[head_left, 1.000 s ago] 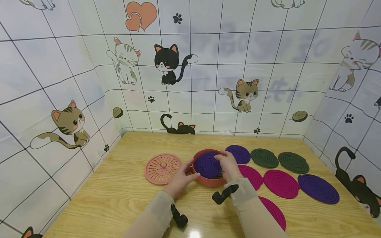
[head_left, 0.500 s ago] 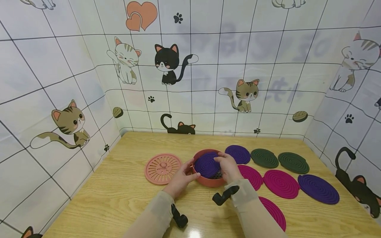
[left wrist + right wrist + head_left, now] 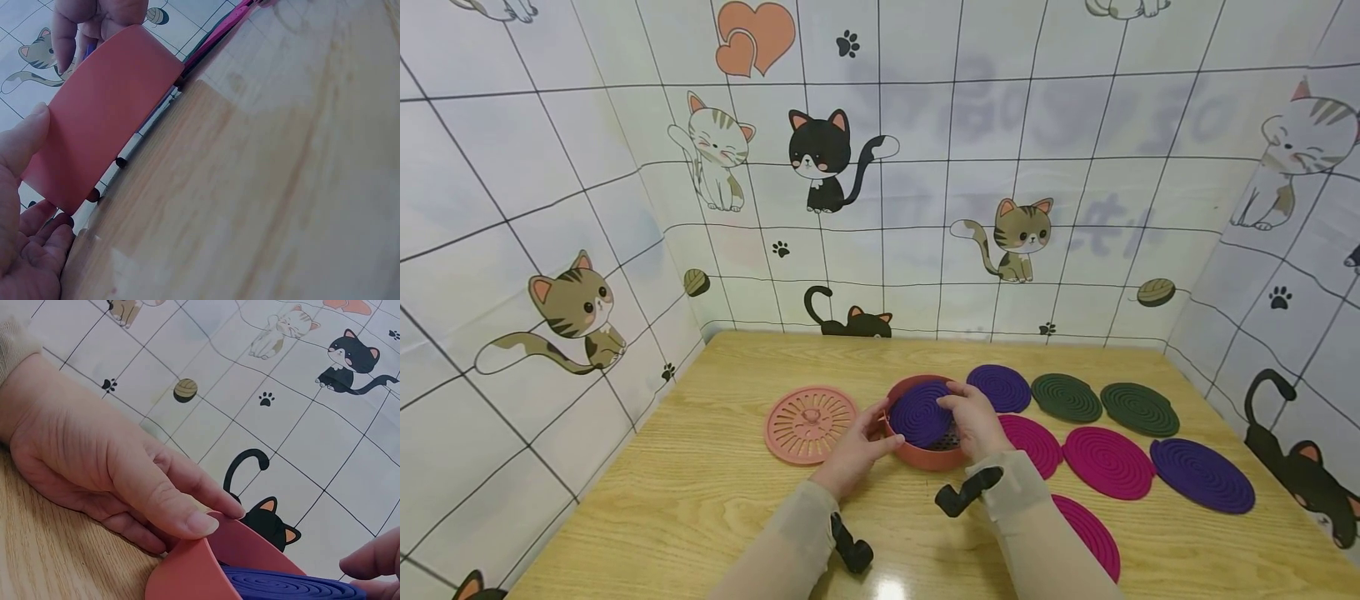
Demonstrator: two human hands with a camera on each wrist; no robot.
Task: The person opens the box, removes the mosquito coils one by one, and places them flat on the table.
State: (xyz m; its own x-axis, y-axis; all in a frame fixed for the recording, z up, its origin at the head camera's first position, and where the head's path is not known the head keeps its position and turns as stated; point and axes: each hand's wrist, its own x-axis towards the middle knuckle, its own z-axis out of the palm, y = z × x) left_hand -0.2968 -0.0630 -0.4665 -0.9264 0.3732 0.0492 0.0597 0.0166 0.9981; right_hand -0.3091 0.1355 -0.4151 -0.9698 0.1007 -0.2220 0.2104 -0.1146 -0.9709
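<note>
A round red mosquito coil holder stands on the wooden table in front of me. My left hand grips its left side, thumb on the near wall and fingers behind, as the left wrist view shows. Inside lies a purple mosquito coil, its right edge pinched by my right hand. From the right wrist view, the coil slants up out of the holder towards the right fingertips. Dark mesh shows in the holder below the coil's right edge.
A slotted pink lid with a knob lies left of the holder. Spread to the right are two green coils, two more purple coils and several magenta coils. Cat-patterned sheeting walls the table behind and at both sides.
My right hand has shifted the coil slightly left, so a little more mesh shows at the lower right of the holder. My left hand has kept its grip.
</note>
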